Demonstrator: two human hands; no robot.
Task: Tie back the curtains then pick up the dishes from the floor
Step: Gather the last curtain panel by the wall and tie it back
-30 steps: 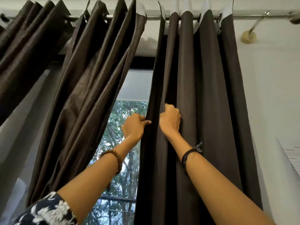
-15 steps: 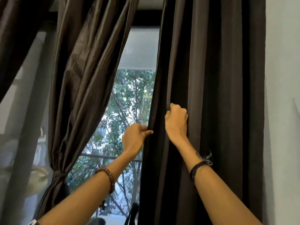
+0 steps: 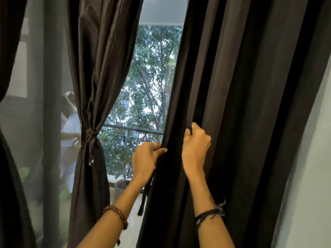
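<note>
Far left, a dark curtain edge (image 3: pixel 10 176) hangs loose beside sheer fabric (image 3: pixel 35 122). Next right, the left curtain (image 3: pixel 96 68) is already gathered and cinched by a tie (image 3: pixel 89 135) at mid-height, fabric pinched in there and flaring below it. Between the curtains, the window gap (image 3: pixel 152 77) shows trees and a railing outside. Left hand (image 3: pixel 146 158) sits at the inner edge of the right curtain (image 3: pixel 241 104), fingers curled over that edge, thumb pointing right onto the cloth; it grips the leading hem. A thin dark cord with a tassel (image 3: pixel 143 203) hangs below this hand, likely the tieback, though whether the hand holds it I cannot tell. Right hand (image 3: pixel 196 145) is just right of the left, slightly higher, fingers curled into a fold, pinching cloth. The right curtain runs long top to bottom, folds vertical, leaning a little right toward the wall (image 3: pixel 308 176); it hangs untied. Key relation: the curtain's bulk lies to the right of both hands, so gathering probably means sweeping the hem rightward toward the wall, left hand nearest the free edge, right hand nearer the bunched folds. Cord lies below the left hand, so that hand looks better placed to bring it around. Dishes and floor not in view; that step is not begun.
</note>
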